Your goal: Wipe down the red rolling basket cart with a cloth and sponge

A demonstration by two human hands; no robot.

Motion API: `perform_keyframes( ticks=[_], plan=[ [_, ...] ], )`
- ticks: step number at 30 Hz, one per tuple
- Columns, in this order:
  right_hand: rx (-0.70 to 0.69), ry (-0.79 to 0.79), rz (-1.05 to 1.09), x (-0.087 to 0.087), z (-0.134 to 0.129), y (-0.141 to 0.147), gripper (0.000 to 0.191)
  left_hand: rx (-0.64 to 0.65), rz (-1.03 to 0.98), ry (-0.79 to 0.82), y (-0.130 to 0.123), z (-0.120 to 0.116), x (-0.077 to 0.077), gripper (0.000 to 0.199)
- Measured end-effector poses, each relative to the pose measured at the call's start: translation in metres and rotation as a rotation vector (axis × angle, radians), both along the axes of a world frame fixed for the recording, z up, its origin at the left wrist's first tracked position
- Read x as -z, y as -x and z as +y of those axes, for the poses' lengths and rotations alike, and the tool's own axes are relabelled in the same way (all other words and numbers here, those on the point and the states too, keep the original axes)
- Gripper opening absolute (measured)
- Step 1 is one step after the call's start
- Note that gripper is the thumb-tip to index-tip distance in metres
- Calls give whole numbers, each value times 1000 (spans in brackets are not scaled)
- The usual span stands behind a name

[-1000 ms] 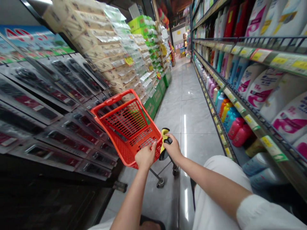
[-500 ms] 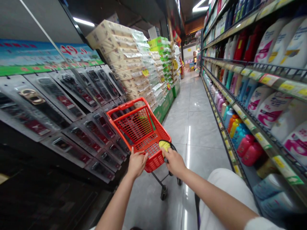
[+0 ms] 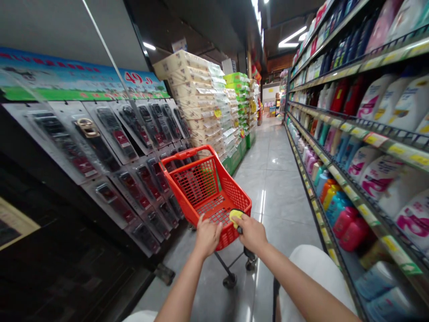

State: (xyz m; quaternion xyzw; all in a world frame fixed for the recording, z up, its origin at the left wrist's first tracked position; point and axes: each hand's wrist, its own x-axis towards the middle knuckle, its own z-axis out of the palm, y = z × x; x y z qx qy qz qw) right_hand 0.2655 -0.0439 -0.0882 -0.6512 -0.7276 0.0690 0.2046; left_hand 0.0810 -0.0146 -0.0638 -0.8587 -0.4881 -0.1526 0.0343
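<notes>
A red plastic shopping cart [image 3: 234, 179] with a lattice basket stands tilted in view in front of me. My left hand [image 3: 208, 236] is at the near edge of its basket, thumb and forefinger raised and the other fingers curled on the rim. At the near right corner, my right hand [image 3: 252, 232] is closed around a small yellow pad with a black edge [image 3: 235, 217]. Its fingers cover most of the pad, so its exact kind is unclear. The basket floor [image 3: 216, 208] shows through between my hands.
Packaged belts [image 3: 100, 134] hang on a display at the left, close to the cart. Beyond it rise stacked cartons [image 3: 197, 98]. Shelves of bottles [image 3: 375, 174] line the right side. A shiny tiled aisle [image 3: 275, 179] runs ahead. My knee in white trousers [image 3: 315, 273] shows low at right.
The view has tilted up and turned slightly left, so the cart and both hands appear lower and further right. Both hands stay at the cart's near edge, and the yellow pad remains in the right.
</notes>
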Motion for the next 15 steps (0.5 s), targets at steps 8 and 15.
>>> perform_keyframes(
  ticks=[8, 15],
  plan=[
    [240, 19, -54, -4, -1, -13, 54, -9, 23, 38, -41, -19, -2, 53],
    [129, -74, 320, 30, -14, -47, 69, 107, 20, 118, -50, -27, -10, 46]
  ],
)
